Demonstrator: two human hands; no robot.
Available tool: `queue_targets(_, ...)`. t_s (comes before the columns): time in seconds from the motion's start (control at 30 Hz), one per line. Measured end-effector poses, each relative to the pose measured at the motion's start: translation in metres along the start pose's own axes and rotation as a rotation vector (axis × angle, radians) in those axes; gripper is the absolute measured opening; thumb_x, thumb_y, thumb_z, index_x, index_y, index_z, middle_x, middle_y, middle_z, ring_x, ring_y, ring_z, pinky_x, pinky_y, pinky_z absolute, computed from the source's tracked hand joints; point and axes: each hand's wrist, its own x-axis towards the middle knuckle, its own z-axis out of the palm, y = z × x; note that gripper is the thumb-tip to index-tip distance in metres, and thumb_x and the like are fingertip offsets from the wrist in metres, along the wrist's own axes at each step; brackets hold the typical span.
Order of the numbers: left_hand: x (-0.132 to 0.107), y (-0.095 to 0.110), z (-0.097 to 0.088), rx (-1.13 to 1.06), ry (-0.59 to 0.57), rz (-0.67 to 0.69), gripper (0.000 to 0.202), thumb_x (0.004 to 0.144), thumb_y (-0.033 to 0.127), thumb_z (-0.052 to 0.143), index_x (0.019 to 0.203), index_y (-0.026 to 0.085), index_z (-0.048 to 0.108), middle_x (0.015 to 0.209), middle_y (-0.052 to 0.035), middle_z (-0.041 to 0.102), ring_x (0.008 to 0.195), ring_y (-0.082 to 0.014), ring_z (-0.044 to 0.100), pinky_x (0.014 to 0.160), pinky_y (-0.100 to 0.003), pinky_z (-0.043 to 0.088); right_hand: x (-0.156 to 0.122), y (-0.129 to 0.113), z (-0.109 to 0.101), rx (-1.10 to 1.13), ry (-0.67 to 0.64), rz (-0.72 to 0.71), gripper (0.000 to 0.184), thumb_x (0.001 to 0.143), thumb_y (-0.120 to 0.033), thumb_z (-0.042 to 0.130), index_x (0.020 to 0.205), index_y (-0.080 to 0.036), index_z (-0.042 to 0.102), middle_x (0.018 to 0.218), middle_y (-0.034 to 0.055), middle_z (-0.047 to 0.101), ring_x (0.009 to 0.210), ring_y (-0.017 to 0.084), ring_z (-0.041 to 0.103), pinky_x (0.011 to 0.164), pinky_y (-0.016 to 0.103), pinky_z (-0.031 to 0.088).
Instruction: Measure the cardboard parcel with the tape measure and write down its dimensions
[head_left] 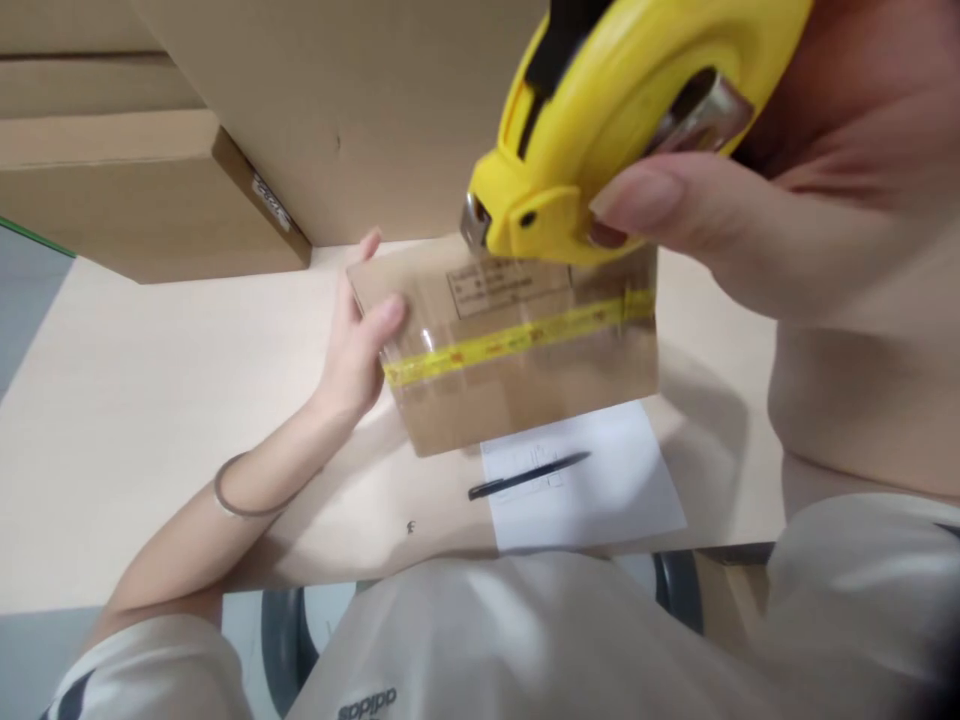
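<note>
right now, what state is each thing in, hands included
Left hand: gripping the small box's end
Right hand: gripping the tape measure
Tape measure: blade retracted, metal tip showing
Small box: taped across its visible face
Pen: lying partly on the paper
Paper: flat, drawn on

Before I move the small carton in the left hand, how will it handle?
The small carton is probably stiff: flat faces, straight edges. It's perhaps light, since only the left hand grips it. Glossy highlights suggest it may be slippery.

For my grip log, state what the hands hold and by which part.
Right hand: yellow tape measure, gripped beside its metal clip. Left hand: cardboard box, by its left end.
</note>
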Motion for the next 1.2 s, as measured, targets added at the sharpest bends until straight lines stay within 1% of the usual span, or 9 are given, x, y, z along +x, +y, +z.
queue_targets(0.1, 0.001, 0.003, 0.005, -0.136, 0.002, -0.221, 0.04, 0.084, 0.05, 0.068, 0.11, 0.02, 0.066, 0.113, -0.0082, 0.075, 0.123, -0.0352, 0.065, 0.102, -0.048, 0.058, -0.008, 0.012, 0.009, -0.18, -0.082, -0.117, 0.044, 0.093, -0.041, 0.064, 0.13, -0.022, 0.05, 0.13, -0.0023, 0.059, 0.105, 0.008, 0.062, 0.085, 0.016, 0.048)
queue_targets(0.3, -0.002, -0.011, 0.009, -0.157, -0.035, -0.364, 0.033, 0.082, 0.048, 0.07, 0.098, 0.02, 0.067, 0.098, -0.0081, 0.078, 0.122, -0.0375, 0.067, 0.099, -0.048, 0.06, -0.012, 0.055, 0.035, -0.423, -0.343, 0.104, 0.044, 0.097, -0.05, 0.054, 0.127, -0.019, 0.057, 0.109, 0.0027, 0.066, 0.097, 0.018, 0.065, 0.085, 0.031, 0.051)
queue_targets(0.4, -0.002, -0.014, 0.009, -0.158, -0.02, -0.364, 0.04, 0.081, 0.053, 0.07, 0.101, 0.02, 0.065, 0.098, -0.0088, 0.078, 0.121, -0.0378, 0.067, 0.098, -0.047, 0.06, -0.01, 0.064, 0.036, -0.632, -0.305, 0.047, 0.046, 0.1, -0.053, 0.045, 0.124, -0.018, 0.062, 0.117, 0.0066, 0.062, 0.111, 0.024, 0.059, 0.096, 0.041, 0.047)
queue_targets(0.5, 0.0, -0.02, 0.005, -0.148, 0.016, -0.364, 0.044, 0.079, 0.053, 0.072, 0.107, 0.02, 0.063, 0.1, -0.0087, 0.078, 0.122, -0.0365, 0.067, 0.102, -0.046, 0.056, -0.018, 0.055, 0.035, -0.928, -0.121, -0.006, 0.05, 0.1, -0.054, 0.043, 0.126, -0.016, 0.063, 0.129, 0.0125, 0.057, 0.119, 0.031, 0.055, 0.097, 0.047, 0.043)
queue_targets(0.6, 0.001, -0.026, 0.003, -0.134, 0.038, -0.376, 0.046, 0.077, 0.051, 0.073, 0.11, 0.021, 0.061, 0.099, -0.0081, 0.078, 0.122, -0.0358, 0.067, 0.104, -0.047, 0.054, -0.046, 0.034, 0.038, -1.112, -0.099, -0.077, 0.038, 0.097, -0.045, 0.044, 0.107, -0.019, 0.069, 0.108, 0.0122, 0.066, 0.101, 0.031, 0.061, 0.083, 0.044, 0.043)
queue_targets(0.73, -0.001, -0.028, 0.01, -0.17, 0.077, -0.346, 0.04, 0.078, 0.049, 0.069, 0.106, 0.022, 0.059, 0.098, -0.0068, 0.076, 0.123, -0.0342, 0.065, 0.102, -0.046, 0.055, -0.105, 0.02, 0.056, -0.981, -0.459, -0.18, 0.016, 0.087, -0.03, 0.052, 0.076, -0.022, 0.062, 0.057, 0.0012, 0.058, 0.052, 0.016, 0.051, 0.056, 0.031, 0.029)
queue_targets(0.93, -0.001, -0.026, 0.019, -0.249, 0.071, -0.327, 0.035, 0.076, 0.049, 0.07, 0.097, 0.023, 0.061, 0.106, -0.0038, 0.076, 0.127, -0.0346, 0.062, 0.102, -0.047, 0.054, -0.154, 0.04, 0.081, -1.012, -0.79, 0.135, 0.008, 0.08, -0.013, 0.057, 0.083, -0.018, 0.061, 0.066, 0.0026, 0.067, 0.053, 0.018, 0.057, 0.054, 0.031, 0.017)
queue_targets(1.07, 0.002, -0.025, 0.016, -0.261, 0.055, -0.313, 0.044, 0.064, 0.048, 0.08, 0.098, 0.026, 0.061, 0.111, 0.0009, 0.075, 0.128, -0.0353, 0.058, 0.102, -0.047, 0.053, -0.162, 0.049, 0.078, -1.007, -0.715, 0.067, 0.013, 0.08, -0.009, 0.053, 0.082, -0.02, 0.059, 0.066, -0.0002, 0.064, 0.053, 0.017, 0.057, 0.055, 0.031, 0.016)
queue_targets(1.2, 0.0, -0.025, 0.015, -0.273, 0.048, -0.324, 0.04, 0.069, 0.046, 0.077, 0.099, 0.025, 0.06, 0.117, 0.0, 0.074, 0.13, -0.0355, 0.057, 0.101, -0.046, 0.053, -0.166, 0.052, 0.081, -1.0, -0.654, 0.109, 0.01, 0.079, -0.017, 0.056, 0.087, -0.019, 0.059, 0.069, -0.0001, 0.065, 0.052, 0.018, 0.056, 0.054, 0.03, 0.015)
